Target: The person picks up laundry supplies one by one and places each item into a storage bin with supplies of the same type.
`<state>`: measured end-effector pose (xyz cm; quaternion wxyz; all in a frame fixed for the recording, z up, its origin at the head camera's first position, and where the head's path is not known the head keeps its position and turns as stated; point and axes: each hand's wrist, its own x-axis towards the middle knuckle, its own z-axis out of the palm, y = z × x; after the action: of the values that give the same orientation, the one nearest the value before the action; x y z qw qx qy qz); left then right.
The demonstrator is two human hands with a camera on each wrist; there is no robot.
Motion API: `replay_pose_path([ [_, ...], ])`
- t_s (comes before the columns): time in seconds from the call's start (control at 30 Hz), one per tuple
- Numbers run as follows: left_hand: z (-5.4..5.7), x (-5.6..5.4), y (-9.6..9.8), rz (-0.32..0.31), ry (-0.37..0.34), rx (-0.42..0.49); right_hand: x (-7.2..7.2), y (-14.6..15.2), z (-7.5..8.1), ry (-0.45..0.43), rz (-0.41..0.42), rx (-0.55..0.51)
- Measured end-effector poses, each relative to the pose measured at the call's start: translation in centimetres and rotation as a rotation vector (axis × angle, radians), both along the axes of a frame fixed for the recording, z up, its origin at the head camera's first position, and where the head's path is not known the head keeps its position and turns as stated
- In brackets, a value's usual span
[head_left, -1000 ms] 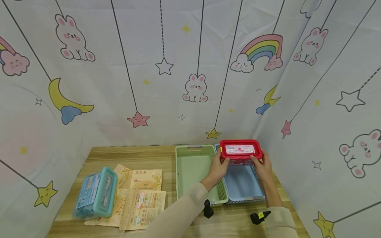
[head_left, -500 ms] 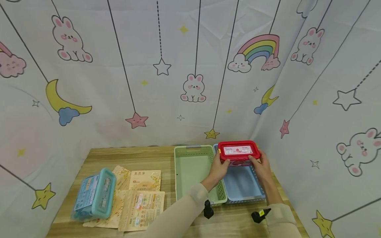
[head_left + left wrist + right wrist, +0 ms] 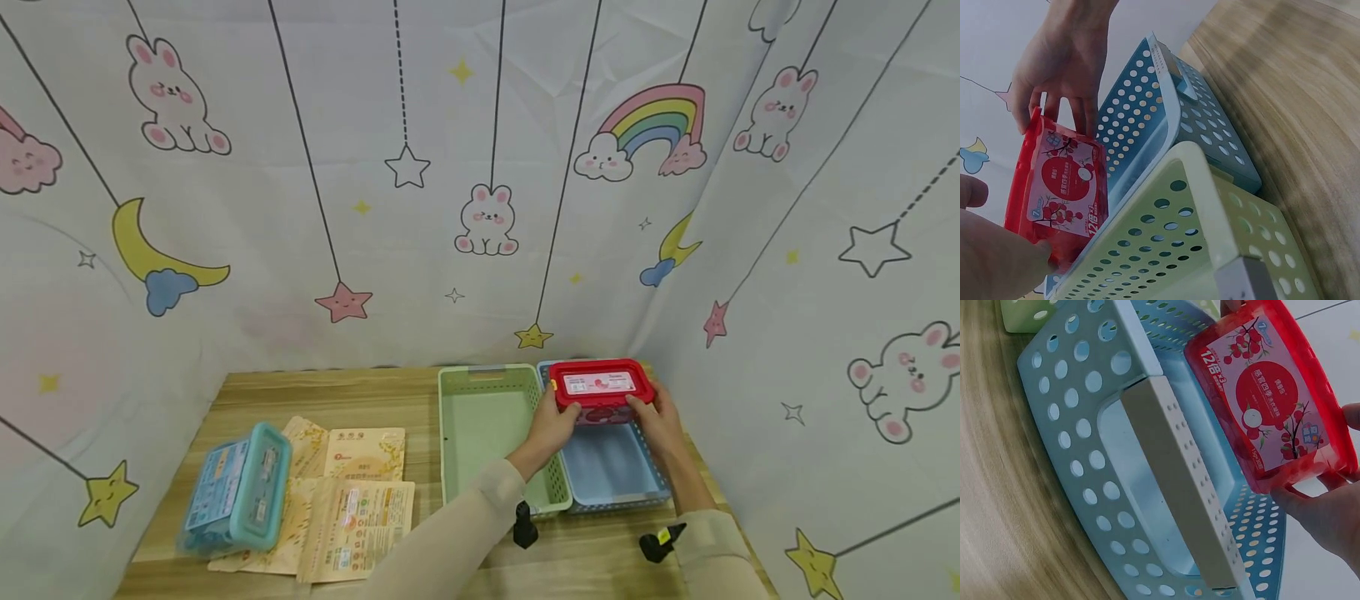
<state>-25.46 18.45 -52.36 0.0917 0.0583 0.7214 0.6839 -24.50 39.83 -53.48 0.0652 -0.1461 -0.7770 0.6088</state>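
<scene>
Both hands grip a red lidded plastic box (image 3: 600, 392) by its two ends, over the back part of the blue basket (image 3: 611, 462). My left hand (image 3: 551, 429) holds the left end and my right hand (image 3: 660, 417) the right end, thumbs on the near side. A pink label with red berries (image 3: 1066, 181) covers the box's side in the left wrist view. In the right wrist view the box (image 3: 1266, 394) sits tilted at the basket's opening, and bare basket floor shows beside it. Whether its underside touches the basket cannot be told.
A green basket (image 3: 487, 442) stands against the blue one's left side. At the left of the wooden table (image 3: 337, 387), a teal lidded box (image 3: 240, 492) leans on several beige pouches (image 3: 360, 529). Patterned curtains (image 3: 420, 250) border the table at back and sides.
Both hands have lowered the red box slightly toward the blue basket. The view has shifted a little; the teal box, pouches and baskets stay in place.
</scene>
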Motion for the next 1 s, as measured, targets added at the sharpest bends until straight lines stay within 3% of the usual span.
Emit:
replay_pose_path([
  [0.33,-0.1,0.0,0.0,-0.018,-0.033,0.010,-0.5,0.0,-0.4,-0.054,0.021,-0.070],
  [0.77,-0.2,-0.2,-0.2,-0.037,-0.049,-0.044,-0.4,0.3,-1.3,-0.091,-0.001,-0.178],
  [1.0,-0.1,0.0,0.2,-0.022,-0.099,-0.044,-0.2,0.5,-1.9,-0.105,-0.013,-0.206],
])
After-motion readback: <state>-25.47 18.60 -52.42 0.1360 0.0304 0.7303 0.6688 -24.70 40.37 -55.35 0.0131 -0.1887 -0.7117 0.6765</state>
